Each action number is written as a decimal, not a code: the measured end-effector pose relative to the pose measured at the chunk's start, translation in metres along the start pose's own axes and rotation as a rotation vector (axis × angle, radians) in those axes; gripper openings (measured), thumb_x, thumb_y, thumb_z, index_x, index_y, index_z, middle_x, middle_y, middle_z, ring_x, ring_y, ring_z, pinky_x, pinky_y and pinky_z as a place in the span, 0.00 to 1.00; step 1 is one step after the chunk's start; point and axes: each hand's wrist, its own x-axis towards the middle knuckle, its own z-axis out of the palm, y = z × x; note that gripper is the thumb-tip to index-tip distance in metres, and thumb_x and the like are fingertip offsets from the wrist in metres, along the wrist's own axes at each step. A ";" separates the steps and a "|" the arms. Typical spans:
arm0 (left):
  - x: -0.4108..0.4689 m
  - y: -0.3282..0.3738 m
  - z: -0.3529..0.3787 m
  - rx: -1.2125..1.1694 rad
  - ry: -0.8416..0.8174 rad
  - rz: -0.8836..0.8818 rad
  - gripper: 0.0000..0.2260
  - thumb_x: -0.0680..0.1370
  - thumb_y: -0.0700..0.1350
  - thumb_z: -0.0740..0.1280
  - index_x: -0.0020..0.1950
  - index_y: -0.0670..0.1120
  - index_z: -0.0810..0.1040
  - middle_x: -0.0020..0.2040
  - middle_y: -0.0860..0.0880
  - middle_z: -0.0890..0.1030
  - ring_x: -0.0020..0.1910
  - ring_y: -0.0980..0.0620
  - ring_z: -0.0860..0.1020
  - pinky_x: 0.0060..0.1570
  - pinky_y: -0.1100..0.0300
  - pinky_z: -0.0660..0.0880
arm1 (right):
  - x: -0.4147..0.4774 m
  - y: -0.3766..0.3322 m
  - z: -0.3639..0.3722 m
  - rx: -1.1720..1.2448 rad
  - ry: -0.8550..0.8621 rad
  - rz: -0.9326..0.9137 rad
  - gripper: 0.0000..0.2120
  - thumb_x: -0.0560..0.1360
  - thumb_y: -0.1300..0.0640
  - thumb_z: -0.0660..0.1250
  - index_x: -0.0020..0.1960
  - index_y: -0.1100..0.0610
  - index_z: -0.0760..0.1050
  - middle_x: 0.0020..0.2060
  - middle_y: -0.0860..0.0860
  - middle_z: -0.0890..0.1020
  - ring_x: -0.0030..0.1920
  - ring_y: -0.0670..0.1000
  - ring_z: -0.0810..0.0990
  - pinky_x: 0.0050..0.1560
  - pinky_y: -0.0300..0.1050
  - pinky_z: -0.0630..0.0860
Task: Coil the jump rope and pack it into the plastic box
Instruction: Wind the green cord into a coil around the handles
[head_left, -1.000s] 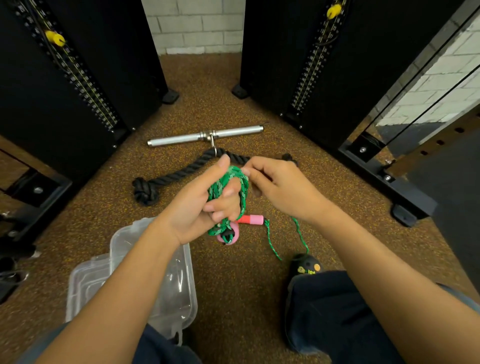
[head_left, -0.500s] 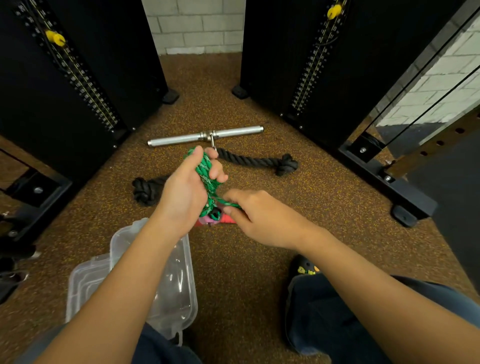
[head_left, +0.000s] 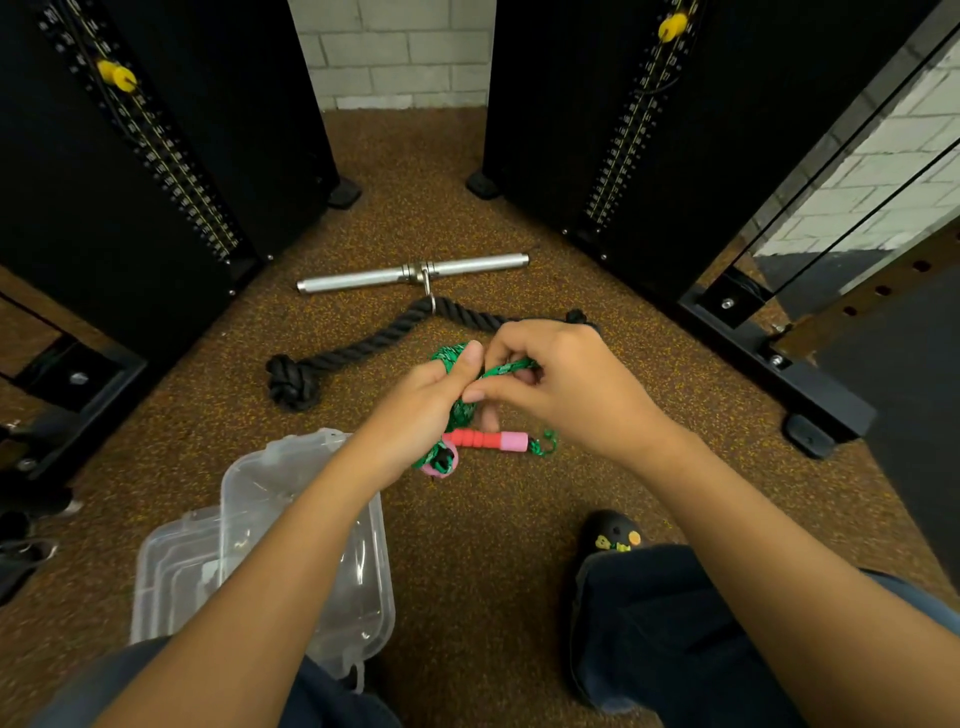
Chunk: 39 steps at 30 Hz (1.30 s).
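Most of the green jump rope (head_left: 457, 408) is hidden inside the left hand (head_left: 423, 402), fingers clamped round the coil. At its 3 o'clock, the right hand (head_left: 563, 387) pinches a strand. The plastic box (head_left: 306, 545) lies at 7 o'clock, partly hidden by the forearm.

Brown speckled rubber gym floor (head_left: 467, 545). Laid on it: chrome straight bar (head_left: 413, 273), black triceps rope (head_left: 363, 348) clipped to it, clear plastic box (head_left: 363, 587) with lid (head_left: 171, 571) beside, red-pink jump rope handle (head_left: 488, 439), black clog (head_left: 610, 538); black machine bases flank both sides.
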 end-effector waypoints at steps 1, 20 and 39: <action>-0.001 0.001 0.001 -0.041 -0.053 0.006 0.38 0.66 0.76 0.50 0.38 0.42 0.80 0.41 0.36 0.82 0.50 0.42 0.80 0.61 0.40 0.69 | 0.001 0.001 -0.002 0.017 0.002 -0.006 0.14 0.68 0.45 0.70 0.40 0.56 0.75 0.33 0.43 0.73 0.31 0.43 0.70 0.35 0.36 0.67; -0.005 0.010 -0.021 -1.262 -0.286 0.145 0.15 0.77 0.51 0.57 0.40 0.46 0.80 0.21 0.53 0.71 0.24 0.60 0.72 0.34 0.67 0.74 | -0.002 0.010 0.027 0.068 -0.215 0.098 0.14 0.81 0.51 0.50 0.42 0.55 0.67 0.31 0.48 0.72 0.31 0.42 0.69 0.33 0.32 0.66; -0.013 0.016 0.009 -0.056 0.002 0.110 0.13 0.80 0.54 0.53 0.60 0.63 0.72 0.76 0.58 0.53 0.71 0.54 0.63 0.66 0.51 0.63 | -0.006 0.004 0.026 -0.128 -0.344 0.004 0.11 0.77 0.51 0.60 0.53 0.57 0.75 0.45 0.51 0.79 0.39 0.49 0.78 0.41 0.48 0.78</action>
